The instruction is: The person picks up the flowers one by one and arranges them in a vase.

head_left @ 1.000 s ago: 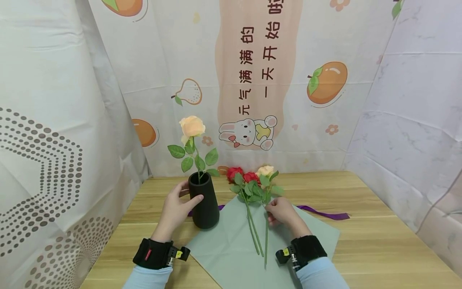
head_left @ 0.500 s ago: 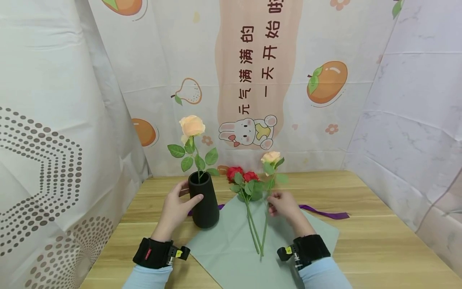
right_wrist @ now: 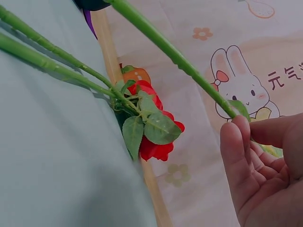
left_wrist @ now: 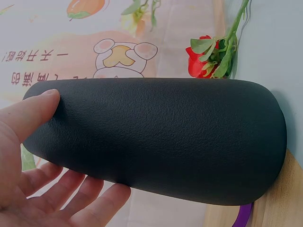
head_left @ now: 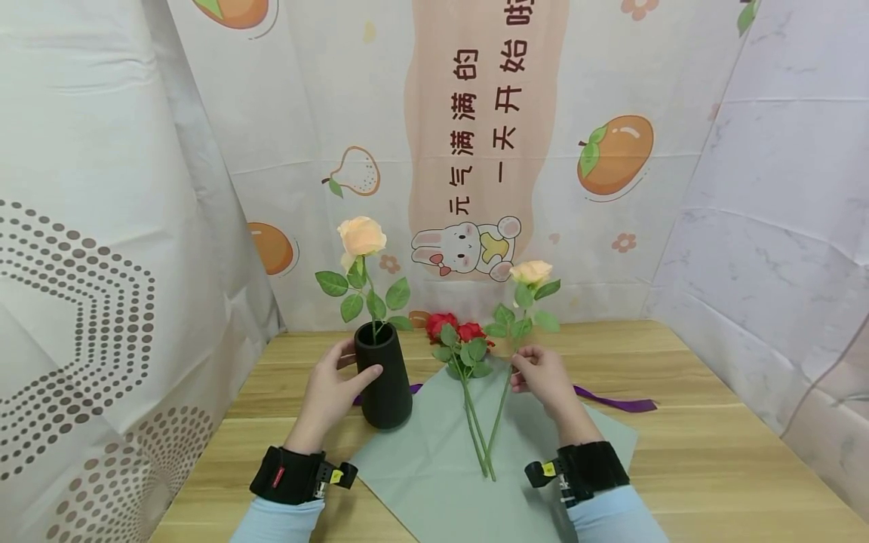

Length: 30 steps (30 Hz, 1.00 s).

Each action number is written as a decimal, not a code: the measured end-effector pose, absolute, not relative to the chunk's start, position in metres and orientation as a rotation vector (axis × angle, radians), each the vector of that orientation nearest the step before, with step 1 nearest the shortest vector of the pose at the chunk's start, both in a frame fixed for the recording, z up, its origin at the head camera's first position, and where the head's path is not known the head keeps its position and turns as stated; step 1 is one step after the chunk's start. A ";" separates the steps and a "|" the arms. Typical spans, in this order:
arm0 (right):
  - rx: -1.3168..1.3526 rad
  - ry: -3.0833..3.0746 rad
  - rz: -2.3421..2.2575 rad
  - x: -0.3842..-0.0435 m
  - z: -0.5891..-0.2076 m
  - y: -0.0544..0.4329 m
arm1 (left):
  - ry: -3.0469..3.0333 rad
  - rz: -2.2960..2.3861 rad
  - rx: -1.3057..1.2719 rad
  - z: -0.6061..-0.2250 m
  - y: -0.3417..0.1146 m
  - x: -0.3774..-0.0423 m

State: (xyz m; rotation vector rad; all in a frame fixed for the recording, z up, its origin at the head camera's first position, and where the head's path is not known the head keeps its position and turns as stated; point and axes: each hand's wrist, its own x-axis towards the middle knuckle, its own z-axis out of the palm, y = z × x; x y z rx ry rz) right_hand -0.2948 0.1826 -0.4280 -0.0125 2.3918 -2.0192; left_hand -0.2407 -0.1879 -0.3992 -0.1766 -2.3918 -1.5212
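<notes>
My left hand (head_left: 333, 392) grips the black vase (head_left: 385, 385) near its upper part, thumb in front and fingers on the far side. Inside the vase stands a peach rose (head_left: 362, 237) with green leaves. Between thumb and fingertips, my right hand (head_left: 545, 377) pinches the stem of a second peach rose (head_left: 532, 273), which leans with its bloom up and to the right. In the right wrist view, that green stem (right_wrist: 165, 47) slants clear of the paper. Two red roses (head_left: 471, 332) lie side by side on the grey-green paper (head_left: 434, 445), stems toward me.
A purple ribbon (head_left: 621, 402) runs beneath the paper and shows on both sides. The wooden table (head_left: 706, 452) ends at a printed cloth backdrop (head_left: 584, 249). A patterned cloth (head_left: 102, 226) hangs at the left.
My right hand has lifted the second peach rose off the paper, moving it up and slightly right, away from the red roses. The left hand and vase have stayed still.
</notes>
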 end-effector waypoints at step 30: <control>-0.111 2.426 -2.125 -0.289 -0.412 0.182 | -2.394 -1.529 -0.181 -0.398 -0.187 -0.240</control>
